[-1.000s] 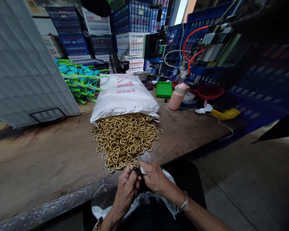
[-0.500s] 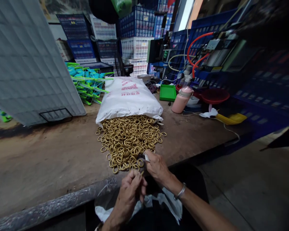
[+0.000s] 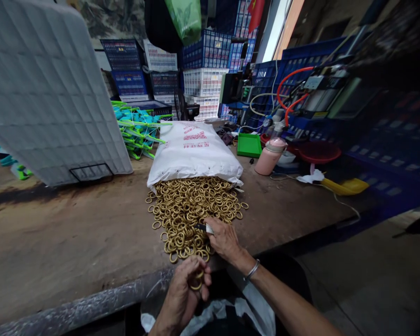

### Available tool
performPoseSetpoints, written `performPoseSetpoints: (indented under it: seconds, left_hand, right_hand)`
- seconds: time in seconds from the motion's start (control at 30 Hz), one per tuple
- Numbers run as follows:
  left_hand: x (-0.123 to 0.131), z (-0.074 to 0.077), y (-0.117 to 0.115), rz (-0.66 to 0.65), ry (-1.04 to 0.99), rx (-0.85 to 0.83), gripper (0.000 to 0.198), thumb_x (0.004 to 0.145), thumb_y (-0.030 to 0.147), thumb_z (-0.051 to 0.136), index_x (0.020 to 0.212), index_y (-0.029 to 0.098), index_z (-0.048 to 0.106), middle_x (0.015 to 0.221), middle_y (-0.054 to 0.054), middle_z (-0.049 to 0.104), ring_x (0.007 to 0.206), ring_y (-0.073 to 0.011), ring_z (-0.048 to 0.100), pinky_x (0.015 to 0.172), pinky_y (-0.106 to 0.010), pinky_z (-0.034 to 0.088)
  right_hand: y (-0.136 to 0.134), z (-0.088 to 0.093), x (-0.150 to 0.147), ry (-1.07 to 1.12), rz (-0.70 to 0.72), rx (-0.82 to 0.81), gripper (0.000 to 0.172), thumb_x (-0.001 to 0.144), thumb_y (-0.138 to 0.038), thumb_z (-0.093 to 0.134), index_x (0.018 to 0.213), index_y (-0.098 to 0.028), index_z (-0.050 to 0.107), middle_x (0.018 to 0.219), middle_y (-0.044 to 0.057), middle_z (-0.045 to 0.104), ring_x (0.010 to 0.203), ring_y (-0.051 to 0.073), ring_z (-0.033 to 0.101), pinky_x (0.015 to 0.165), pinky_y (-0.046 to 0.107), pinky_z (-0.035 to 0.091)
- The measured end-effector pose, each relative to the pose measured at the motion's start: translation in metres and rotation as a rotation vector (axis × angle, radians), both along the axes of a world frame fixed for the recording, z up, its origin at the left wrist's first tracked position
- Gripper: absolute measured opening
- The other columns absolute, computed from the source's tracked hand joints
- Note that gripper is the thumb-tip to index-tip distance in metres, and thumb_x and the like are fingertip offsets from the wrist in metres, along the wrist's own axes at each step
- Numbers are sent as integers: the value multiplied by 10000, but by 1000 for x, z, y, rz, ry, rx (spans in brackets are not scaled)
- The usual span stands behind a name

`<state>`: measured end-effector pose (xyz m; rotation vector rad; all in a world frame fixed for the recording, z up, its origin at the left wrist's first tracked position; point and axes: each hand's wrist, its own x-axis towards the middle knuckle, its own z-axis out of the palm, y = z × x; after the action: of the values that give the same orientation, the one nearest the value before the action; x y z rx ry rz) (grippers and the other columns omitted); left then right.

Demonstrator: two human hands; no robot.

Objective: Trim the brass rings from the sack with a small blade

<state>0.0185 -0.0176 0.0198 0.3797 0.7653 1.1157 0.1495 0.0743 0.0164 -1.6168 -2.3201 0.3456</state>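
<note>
A heap of small gold rings [image 3: 185, 212] spills from the mouth of a white sack [image 3: 196, 156] on the table. My left hand [image 3: 182, 289] is cupped at the table's front edge, its fingers curled around a few gold rings [image 3: 196, 285]. At the heap's right side, my right hand [image 3: 226, 240] grips a small tool [image 3: 200, 227] with a dark, narrow end and a white part by the fingers; its exact kind is unclear. The tool's dark end points left over the rings, and the rest is hidden in the hand.
On the left stands a grey ribbed panel [image 3: 56, 93], with green and turquoise plastic pieces [image 3: 140, 130] behind it. A green tray [image 3: 249, 145], a pink bottle [image 3: 270, 157] and a yellow scoop [image 3: 346, 186] lie to the right. Stacked crates [image 3: 205, 81] fill the back.
My right hand has moved left over the heap with the tool. My left hand has turned more open, showing rings inside its fingers. The view has tilted slightly up.
</note>
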Motion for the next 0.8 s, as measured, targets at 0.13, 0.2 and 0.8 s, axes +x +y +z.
performPoseSetpoints:
  seconds: [0.13,0.2,0.8]
  left_hand:
    - [-2,-1,7,47,37,-48,215,706,327,632,686,132,544,708,-23,575,574,-94,521,399,-159,376]
    - [-3,-3,13,49,82,-25,221,694,327,645,681,136,535,677,-11,562,560,-91,512,387,-154,367]
    - [10,1,59,96,646,214,300,724,467,534,740,168,505,437,92,390,341,-48,311,334,-158,260]
  right_hand:
    - [5,-6,1,28,8,25,317,714,-68,405,954,-202,561,899,35,612,835,150,539,685,216,334]
    - [7,-9,2,60,7,53,293,706,-55,393,899,-196,562,866,32,613,798,149,538,664,218,327]
    - [-3,4,8,435,68,80,148,711,-91,407,757,-187,511,677,0,536,632,123,476,598,216,321]
